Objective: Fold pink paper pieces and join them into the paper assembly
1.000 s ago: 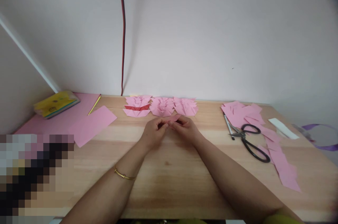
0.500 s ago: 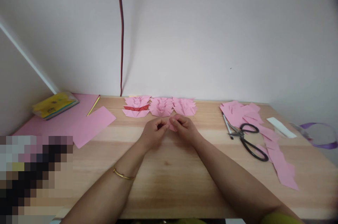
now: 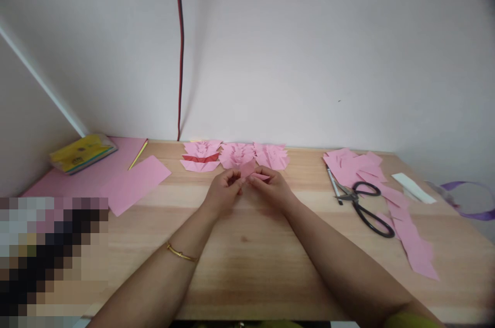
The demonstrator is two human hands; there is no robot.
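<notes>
Between my two hands is a small folded piece of pink paper (image 3: 248,168), raised just over the wooden table (image 3: 247,266). My left hand (image 3: 225,191) pinches its left side, fingers curled. On the other side my right hand (image 3: 272,187) grips it between thumb and fingers. Behind them, along the wall, stand three groups of folded pink pieces: a left group (image 3: 200,165) with one red piece (image 3: 200,158) in it, a middle group (image 3: 235,153) and a right group (image 3: 271,155). My hands partly hide the front of the middle and right groups.
Black-handled scissors (image 3: 353,196), a pen (image 3: 333,183), pink paper pieces (image 3: 413,240) and a white strip (image 3: 413,188) lie at right. At left are pink sheets (image 3: 139,185), a yellow pencil (image 3: 138,154) and a yellow packet (image 3: 83,153). A blurred patch covers the lower left.
The pink piece between my hands shows more now, with one part standing up and another pointing right. My fingers have shifted slightly around it.
</notes>
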